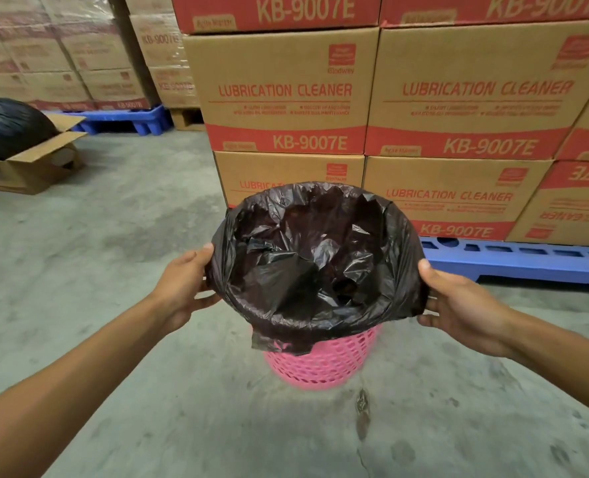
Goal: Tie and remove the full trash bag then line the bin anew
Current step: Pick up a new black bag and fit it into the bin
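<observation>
Bare concrete floor [96, 270] runs up to stacked cartons [286, 91] printed "LUBRICATION CLEANER KB-9007E", which sit on a blue pallet [514, 262] just behind the bin. On the left hand [186, 288], the thumb lies on the outer fold of the black liner [320, 257] while the fingers curl beneath it, pinching the plastic at the left side of the rim. On the right hand [465, 307], the thumb presses the liner's right edge and the fingers tuck under the overhang, gripping it as well. Both forearms reach in from the lower corners. Between the hands, the liner is open and crumpled inward, its top folded down over the rim of the pink mesh bin [320, 363], which stands on the floor; a flap hangs lower at the front. Well apart at far left, a full black bag [6, 127] sits in an open cardboard box [30, 167].
</observation>
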